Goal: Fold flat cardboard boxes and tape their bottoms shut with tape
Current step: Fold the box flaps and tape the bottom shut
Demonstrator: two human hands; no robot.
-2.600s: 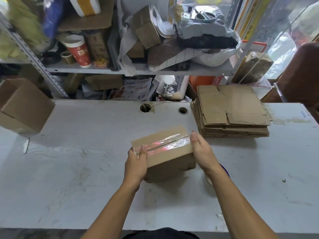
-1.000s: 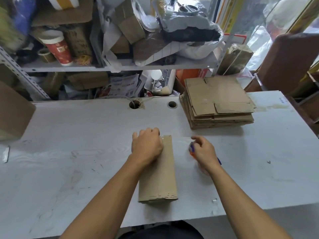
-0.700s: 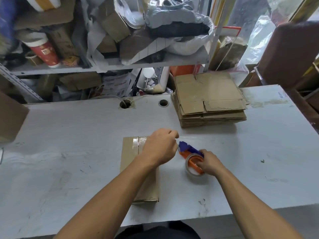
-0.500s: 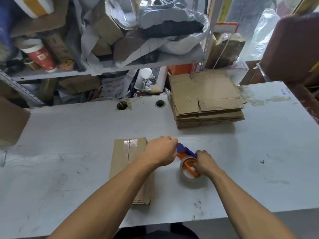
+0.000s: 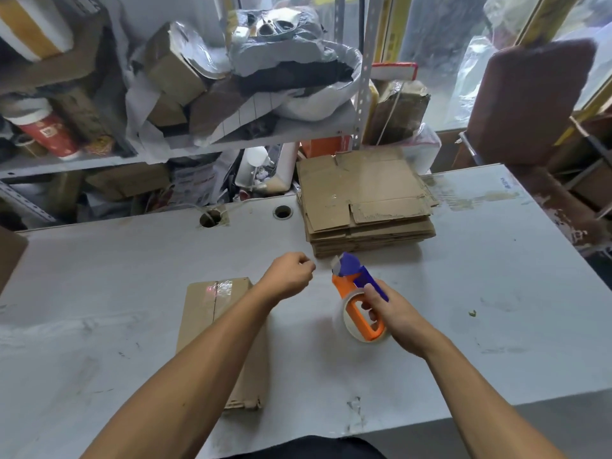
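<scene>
Tape dispenser [image 5: 359,301], orange frame with blue blade guard, gripped in right hand [image 5: 390,316], fingers curled through the handle over the clear tape roll [image 5: 351,326]; it's lifted just off the white table [image 5: 463,293], blade end pointing toward the far side. Left hand [image 5: 289,276] hovers just left of the blade, fingers curled together; can't tell if they pinch a tape end, too thin and clear to see. Left forearm crosses over the cardboard box [image 5: 215,326], which lies on its side on the table, left of centre, taped end facing away, clear tape strip [image 5: 222,288] over its seam, near end close to the front table edge. Stack of flat cardboard boxes [image 5: 364,200] sits at the far edge, right of centre, just beyond the dispenser tip. Two cable holes [image 5: 212,218] near the far edge, left of the stack. Open tabletop to the right of the right hand and left of the box. Cluttered shelf [image 5: 231,140] behind the table. Brown chair back [image 5: 526,104] at far right.
</scene>
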